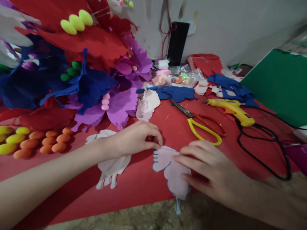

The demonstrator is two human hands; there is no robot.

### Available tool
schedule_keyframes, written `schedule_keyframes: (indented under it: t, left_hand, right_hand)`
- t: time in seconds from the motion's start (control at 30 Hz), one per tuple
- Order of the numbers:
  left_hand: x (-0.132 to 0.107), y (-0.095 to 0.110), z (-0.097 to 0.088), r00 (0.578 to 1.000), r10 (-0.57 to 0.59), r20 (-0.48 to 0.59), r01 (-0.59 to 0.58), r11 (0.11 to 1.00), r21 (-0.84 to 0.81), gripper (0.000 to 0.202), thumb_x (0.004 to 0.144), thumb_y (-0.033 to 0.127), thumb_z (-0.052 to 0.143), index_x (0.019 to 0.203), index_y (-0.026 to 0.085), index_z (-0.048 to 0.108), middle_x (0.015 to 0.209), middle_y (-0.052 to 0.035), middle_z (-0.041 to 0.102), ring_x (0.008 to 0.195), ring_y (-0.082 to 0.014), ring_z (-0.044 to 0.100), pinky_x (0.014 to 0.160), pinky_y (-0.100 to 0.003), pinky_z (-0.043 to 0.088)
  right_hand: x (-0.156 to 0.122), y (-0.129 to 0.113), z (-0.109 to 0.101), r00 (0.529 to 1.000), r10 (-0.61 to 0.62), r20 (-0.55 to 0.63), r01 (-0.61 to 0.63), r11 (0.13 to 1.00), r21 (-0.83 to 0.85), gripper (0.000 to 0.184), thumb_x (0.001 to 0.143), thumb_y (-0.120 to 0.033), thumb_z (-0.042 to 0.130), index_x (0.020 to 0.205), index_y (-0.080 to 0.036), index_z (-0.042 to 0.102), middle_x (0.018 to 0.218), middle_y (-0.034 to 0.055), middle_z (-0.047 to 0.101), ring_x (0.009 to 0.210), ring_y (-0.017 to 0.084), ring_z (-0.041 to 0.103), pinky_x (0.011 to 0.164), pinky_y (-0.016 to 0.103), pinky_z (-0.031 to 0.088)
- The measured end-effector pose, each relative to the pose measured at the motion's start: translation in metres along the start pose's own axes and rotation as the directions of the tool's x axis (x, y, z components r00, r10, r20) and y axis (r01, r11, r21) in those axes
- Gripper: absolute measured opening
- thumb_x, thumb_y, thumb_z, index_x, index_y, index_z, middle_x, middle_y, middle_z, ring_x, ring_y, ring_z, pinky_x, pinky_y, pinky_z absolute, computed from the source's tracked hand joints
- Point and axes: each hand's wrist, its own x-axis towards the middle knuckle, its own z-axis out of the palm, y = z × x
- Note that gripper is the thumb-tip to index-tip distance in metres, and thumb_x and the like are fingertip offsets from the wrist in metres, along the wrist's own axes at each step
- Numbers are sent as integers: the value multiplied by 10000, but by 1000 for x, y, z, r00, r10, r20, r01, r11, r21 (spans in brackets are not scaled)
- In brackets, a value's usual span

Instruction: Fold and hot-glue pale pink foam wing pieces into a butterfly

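A pale cloth or felt cutout (177,179) with a blue-drawn outline lies at the table's front edge, its narrow leg hanging past the edge. It looks like an animal shape. My left hand (140,135) has thumb and fingertips closed on its upper left corner. Across its right side lie the outstretched fingers of my right hand (208,164), thumb apart, covering part of it. Under my left wrist is another white animal-shaped cutout (111,171) with thin legs, partly hidden by the arm. Scissors (192,118) with yellow and red handles rest just beyond my right hand.
A yellow glue gun (230,110) with a black cord (254,159) lies at the right. Blue felt pieces (176,92) are farther back. Large fabric butterflies (91,86) crowd the left, near orange and yellow egg shapes (28,143). A green board (278,86) stands right.
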Motion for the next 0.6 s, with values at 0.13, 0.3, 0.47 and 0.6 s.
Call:
schedule_keyframes:
  t: [0.13, 0.3, 0.47, 0.6]
  left_hand:
    - [-1, -1, 0, 1000, 10, 1, -10, 1000, -4, 78, 753, 78, 676, 743, 156, 678, 739, 15, 661, 697, -86, 599, 693, -182, 424]
    - [-1, -3, -1, 999, 38, 7, -38, 999, -7, 68, 760, 90, 673, 750, 157, 681, 737, 12, 662, 699, -85, 602, 695, -177, 431]
    - [-1, -2, -5, 998, 60, 3, -60, 998, -7, 42, 771, 114, 669, 764, 152, 686, 739, 9, 667, 695, -82, 606, 691, -167, 441]
    - [-1, 0, -7, 996, 87, -12, -87, 996, 0, 61, 804, 123, 635, 777, 141, 687, 766, -3, 674, 727, -82, 610, 718, -159, 442]
  right_hand:
    - [-17, -12, 5, 999, -46, -17, 45, 996, -78, 346, 956, -231, 292, 993, -203, 635, 1098, -37, 627, 963, 105, 522, 845, 248, 388]
    - [-20, -11, 3, 1000, -26, -5, 25, 992, -125, 388, 966, -226, 259, 996, -209, 645, 1135, -62, 618, 1042, 92, 525, 919, 243, 364]
    - [-11, 4, -10, 987, -127, 99, 137, 986, -94, 415, 954, -177, 240, 981, -182, 655, 1109, -29, 635, 1028, 91, 557, 932, 239, 417]
    - [-4, 17, -19, 966, -209, 149, 221, 973, -68, 378, 931, -145, 275, 995, -164, 647, 1110, 13, 635, 1017, 105, 569, 922, 256, 456]
